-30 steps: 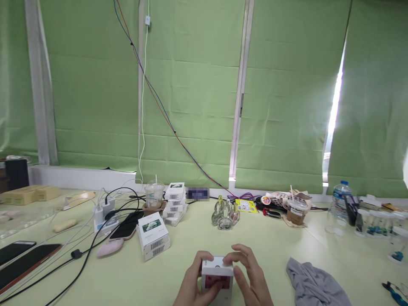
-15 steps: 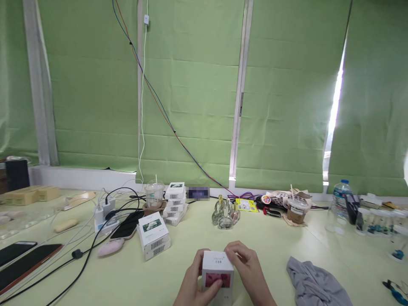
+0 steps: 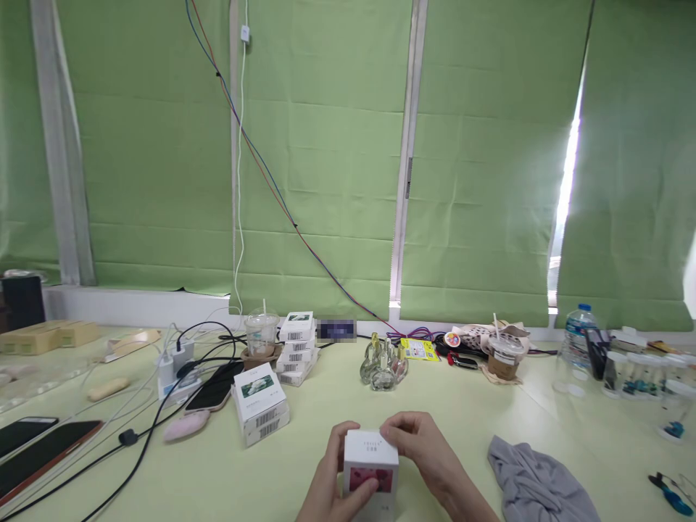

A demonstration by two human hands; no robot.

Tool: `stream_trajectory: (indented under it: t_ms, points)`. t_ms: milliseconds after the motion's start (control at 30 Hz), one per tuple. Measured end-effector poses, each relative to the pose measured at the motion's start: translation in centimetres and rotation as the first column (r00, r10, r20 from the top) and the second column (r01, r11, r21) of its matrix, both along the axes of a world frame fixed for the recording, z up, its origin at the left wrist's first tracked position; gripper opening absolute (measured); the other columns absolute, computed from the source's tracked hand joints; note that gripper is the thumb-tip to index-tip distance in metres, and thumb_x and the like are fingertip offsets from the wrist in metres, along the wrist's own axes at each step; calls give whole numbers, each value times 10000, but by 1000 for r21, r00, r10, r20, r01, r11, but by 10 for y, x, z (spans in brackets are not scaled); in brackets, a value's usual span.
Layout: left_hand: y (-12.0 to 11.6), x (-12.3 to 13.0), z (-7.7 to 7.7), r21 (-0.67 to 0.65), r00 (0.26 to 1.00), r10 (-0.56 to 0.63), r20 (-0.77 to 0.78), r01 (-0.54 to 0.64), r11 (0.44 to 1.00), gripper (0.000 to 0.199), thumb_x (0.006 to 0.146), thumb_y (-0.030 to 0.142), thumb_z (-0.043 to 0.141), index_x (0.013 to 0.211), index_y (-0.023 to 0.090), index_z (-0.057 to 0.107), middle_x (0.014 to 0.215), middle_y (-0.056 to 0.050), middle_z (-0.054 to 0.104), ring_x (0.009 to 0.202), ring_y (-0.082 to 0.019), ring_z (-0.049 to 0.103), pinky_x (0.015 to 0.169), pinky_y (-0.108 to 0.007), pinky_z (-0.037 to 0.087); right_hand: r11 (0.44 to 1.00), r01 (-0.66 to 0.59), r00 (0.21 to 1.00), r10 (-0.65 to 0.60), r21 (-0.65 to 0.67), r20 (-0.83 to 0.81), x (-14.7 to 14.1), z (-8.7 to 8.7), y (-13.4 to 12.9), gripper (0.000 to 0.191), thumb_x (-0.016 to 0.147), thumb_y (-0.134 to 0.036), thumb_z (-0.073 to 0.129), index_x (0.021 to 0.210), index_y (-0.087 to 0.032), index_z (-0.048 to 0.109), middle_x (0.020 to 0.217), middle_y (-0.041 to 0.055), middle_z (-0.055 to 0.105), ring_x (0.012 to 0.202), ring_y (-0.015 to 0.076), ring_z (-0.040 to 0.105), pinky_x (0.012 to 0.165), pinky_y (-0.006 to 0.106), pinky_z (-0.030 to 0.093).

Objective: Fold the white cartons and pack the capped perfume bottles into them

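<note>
A small white box point(image 3: 371, 453) with a pink picture on its front stands upright near the bottom middle of the view. My left hand point(image 3: 330, 484) is wrapped round its left side, the thumb lying across the picture. Curled in at the top right edge is my right hand point(image 3: 427, 451), its thumb and fingertips pinching that corner; the far side of the box is hidden. Beyond the hands stands a group of clear glass bottles point(image 3: 383, 371). To their left lie two stacked white boxes point(image 3: 261, 406), with a taller stack of similar boxes point(image 3: 296, 348) behind.
A crumpled grey cloth point(image 3: 538, 482) lies right of my hands. Cables, a charger block point(image 3: 177, 377), phones point(image 3: 214, 388) and a pink oval object point(image 3: 186, 425) occupy the left. Drink cups point(image 3: 503, 360), a water bottle point(image 3: 578, 333) and several clear jars point(image 3: 641, 375) stand toward the right.
My right hand has turned slightly, its forearm now reaching further to the right, with its fingers still at the box's top edge. My left hand keeps its hold. The view has shifted slightly.
</note>
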State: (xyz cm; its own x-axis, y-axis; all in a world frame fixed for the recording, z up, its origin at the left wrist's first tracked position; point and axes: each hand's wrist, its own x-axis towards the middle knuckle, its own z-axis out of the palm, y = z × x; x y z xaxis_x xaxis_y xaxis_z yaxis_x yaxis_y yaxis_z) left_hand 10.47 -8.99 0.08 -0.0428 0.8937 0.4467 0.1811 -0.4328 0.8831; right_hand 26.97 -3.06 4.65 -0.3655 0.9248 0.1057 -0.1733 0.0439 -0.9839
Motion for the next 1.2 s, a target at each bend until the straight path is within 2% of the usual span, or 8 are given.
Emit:
stream_trajectory:
  t_ms: [133,367,533,667,767,933,1100,1200]
  points:
    - [-3,2,6,-4,999,-27,40,27,1000,534,747,411,699,1172,239,425,1053,-57,678,990,-252,625,824,-320,469,999,-23,999,24,27,-34,4,11,-1,325,538,-408,857,660,-130,741,619,25,685,611,134,551,611,247,396]
    - [-6,2,12,-16,999,-40,1,40,999,440,782,392,680,1130,225,471,998,-46,692,907,-234,649,787,-312,479,1000,15,996,-16,-11,-89,7,29,-8,335,403,-338,918,582,-138,718,568,12,668,587,139,560,610,256,423]
    - [-7,3,13,-18,999,-43,-3,43,999,432,781,355,676,1141,228,474,1026,-49,693,932,-242,649,800,-318,474,996,88,990,-85,14,-115,5,25,-9,331,403,-327,919,580,-147,705,564,4,657,587,140,554,584,248,418]
    - [-8,3,16,1,999,-23,-26,23,1000,423,771,344,679,1140,219,512,1044,-60,699,966,-255,640,835,-328,466,988,135,988,-130,69,-79,2,18,-8,350,442,-387,902,615,-147,716,594,26,679,603,162,574,598,268,433]
    - [-7,3,17,4,999,-22,-27,22,1000,416,763,334,685,1127,219,520,1050,-62,708,985,-260,639,837,-325,466,988,125,992,-122,95,-39,2,13,-6,374,500,-458,866,635,-140,724,604,41,689,606,166,575,599,270,427]
    - [-5,3,13,-7,999,-39,-16,39,999,420,756,322,684,1114,228,486,1028,-54,704,978,-254,637,843,-331,462,995,87,996,-88,46,13,6,8,-4,390,552,-497,823,653,-134,720,601,34,677,589,142,542,586,254,385]
    - [-3,2,4,-27,1000,-21,22,22,999,569,750,383,678,1209,254,368,996,-34,681,917,-234,636,826,-330,439,995,27,996,-35,93,82,9,12,-4,337,592,-455,805,667,-136,730,627,33,680,616,150,547,605,262,385]
    - [-2,2,0,-17,1000,-2,16,3,1000,583,764,416,662,1225,258,342,942,-20,671,855,-222,630,805,-331,439,989,11,995,-25,148,97,10,17,-7,325,629,-458,782,661,-139,728,615,26,668,609,148,535,601,260,383]
